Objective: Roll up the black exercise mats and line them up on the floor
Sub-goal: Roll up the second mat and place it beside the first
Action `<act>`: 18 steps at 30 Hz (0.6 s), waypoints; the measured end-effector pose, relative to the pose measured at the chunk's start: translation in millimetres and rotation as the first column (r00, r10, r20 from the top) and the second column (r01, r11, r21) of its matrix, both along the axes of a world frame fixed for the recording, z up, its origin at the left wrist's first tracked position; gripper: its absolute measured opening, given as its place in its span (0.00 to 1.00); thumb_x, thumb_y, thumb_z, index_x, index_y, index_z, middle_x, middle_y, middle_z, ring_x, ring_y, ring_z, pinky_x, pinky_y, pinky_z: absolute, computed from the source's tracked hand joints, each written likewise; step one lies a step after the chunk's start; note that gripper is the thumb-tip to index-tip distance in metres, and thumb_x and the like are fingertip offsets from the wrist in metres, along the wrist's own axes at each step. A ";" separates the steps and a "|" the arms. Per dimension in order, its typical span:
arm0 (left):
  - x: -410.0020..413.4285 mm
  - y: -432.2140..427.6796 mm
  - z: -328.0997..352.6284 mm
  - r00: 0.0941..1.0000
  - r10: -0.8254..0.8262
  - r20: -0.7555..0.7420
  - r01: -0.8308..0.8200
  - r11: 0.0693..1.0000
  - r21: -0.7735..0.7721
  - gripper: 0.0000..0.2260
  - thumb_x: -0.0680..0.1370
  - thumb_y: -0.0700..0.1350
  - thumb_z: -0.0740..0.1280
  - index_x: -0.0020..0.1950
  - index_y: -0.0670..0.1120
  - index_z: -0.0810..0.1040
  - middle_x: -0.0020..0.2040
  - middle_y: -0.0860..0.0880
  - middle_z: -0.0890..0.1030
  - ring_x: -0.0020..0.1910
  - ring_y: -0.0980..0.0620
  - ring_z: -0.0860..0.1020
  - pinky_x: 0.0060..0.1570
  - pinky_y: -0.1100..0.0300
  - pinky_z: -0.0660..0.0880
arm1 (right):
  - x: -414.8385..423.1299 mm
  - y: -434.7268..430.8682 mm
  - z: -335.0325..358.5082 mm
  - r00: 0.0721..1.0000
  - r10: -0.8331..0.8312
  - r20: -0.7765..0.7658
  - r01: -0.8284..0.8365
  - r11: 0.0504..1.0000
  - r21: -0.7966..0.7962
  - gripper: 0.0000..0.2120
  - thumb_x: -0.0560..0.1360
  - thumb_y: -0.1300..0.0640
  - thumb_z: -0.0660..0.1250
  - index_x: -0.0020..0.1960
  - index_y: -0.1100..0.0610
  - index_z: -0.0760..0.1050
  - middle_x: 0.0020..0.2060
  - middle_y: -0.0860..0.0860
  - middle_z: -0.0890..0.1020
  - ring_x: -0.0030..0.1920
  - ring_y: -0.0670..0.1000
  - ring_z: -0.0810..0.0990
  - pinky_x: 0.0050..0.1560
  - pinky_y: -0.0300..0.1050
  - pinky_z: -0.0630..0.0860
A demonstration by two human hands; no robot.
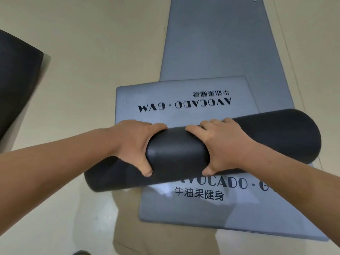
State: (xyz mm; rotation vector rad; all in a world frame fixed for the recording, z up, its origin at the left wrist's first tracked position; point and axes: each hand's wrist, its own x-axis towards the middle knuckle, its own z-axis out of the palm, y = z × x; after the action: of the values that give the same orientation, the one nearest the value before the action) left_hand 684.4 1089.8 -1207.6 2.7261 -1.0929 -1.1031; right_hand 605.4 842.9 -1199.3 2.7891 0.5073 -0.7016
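We have the rolled mat (177, 153) clamped in both hands: our left hand (135, 144) and right hand (227, 144) sit apart near its middle, thumbs on the near side, fingers curled over the far side. Its long axis runs from about 8 o'clock to 2 o'clock, lying across the flat mats (147, 94) that spread toward 12 o'clock. Whether it rests on them or is lifted clear we cannot tell. A second roll (18, 80) lies well apart at 9 to 10 o'clock, half out of view. So we judge the line-up spot lies off the left hand's side, and the 8 o'clock end would lead as we swing the axis to match
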 end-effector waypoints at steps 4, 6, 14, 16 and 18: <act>-9.0 18.2 1.1 0.977 0.064 -0.204 -0.058 0.998 0.035 0.53 0.57 0.67 0.83 0.78 0.71 0.59 0.65 0.65 0.76 0.65 0.55 0.77 0.66 0.50 0.77 | -8.6 7.9 6.4 0.976 -0.048 -0.213 0.061 0.997 0.056 0.61 0.55 0.23 0.77 0.79 0.39 0.50 0.62 0.46 0.77 0.60 0.54 0.79 0.59 0.55 0.76; -5.3 19.7 4.3 0.978 0.091 -0.187 -0.086 0.996 0.034 0.56 0.60 0.66 0.82 0.82 0.68 0.55 0.72 0.64 0.70 0.72 0.55 0.71 0.69 0.49 0.74 | 7.1 7.3 11.0 0.953 -0.080 -0.293 0.118 0.987 0.113 0.61 0.55 0.24 0.80 0.79 0.36 0.53 0.63 0.44 0.78 0.62 0.53 0.79 0.60 0.53 0.75; -57.4 35.5 -7.6 0.888 -0.039 0.459 0.067 0.997 -0.045 0.52 0.63 0.73 0.69 0.82 0.54 0.57 0.75 0.43 0.71 0.70 0.37 0.74 0.59 0.39 0.78 | 63.8 -4.2 20.4 0.966 -0.225 -0.129 0.247 0.950 0.189 0.60 0.52 0.24 0.80 0.79 0.36 0.61 0.70 0.41 0.74 0.72 0.51 0.74 0.68 0.55 0.72; -61.3 32.4 -23.1 0.888 -0.053 0.456 0.026 0.998 0.065 0.60 0.63 0.77 0.69 0.84 0.50 0.45 0.81 0.40 0.61 0.77 0.36 0.65 0.67 0.37 0.71 | 62.2 -4.7 22.7 0.973 -0.229 0.030 0.220 0.957 0.187 0.57 0.54 0.22 0.77 0.78 0.40 0.65 0.67 0.43 0.75 0.69 0.52 0.74 0.66 0.54 0.71; -50.2 27.5 -31.3 0.868 -0.023 0.495 -0.008 0.998 0.059 0.63 0.60 0.77 0.70 0.84 0.48 0.46 0.79 0.40 0.63 0.75 0.36 0.66 0.64 0.38 0.71 | 55.9 1.9 28.0 0.962 -0.241 0.128 0.217 0.960 0.175 0.51 0.61 0.24 0.76 0.78 0.42 0.66 0.66 0.46 0.75 0.67 0.53 0.75 0.64 0.53 0.71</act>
State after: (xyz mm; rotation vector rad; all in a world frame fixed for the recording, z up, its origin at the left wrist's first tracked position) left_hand 634.2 1117.3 -1238.9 3.1497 -1.1201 -0.4309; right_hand 661.3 844.8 -1171.3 3.0545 0.2210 -0.5111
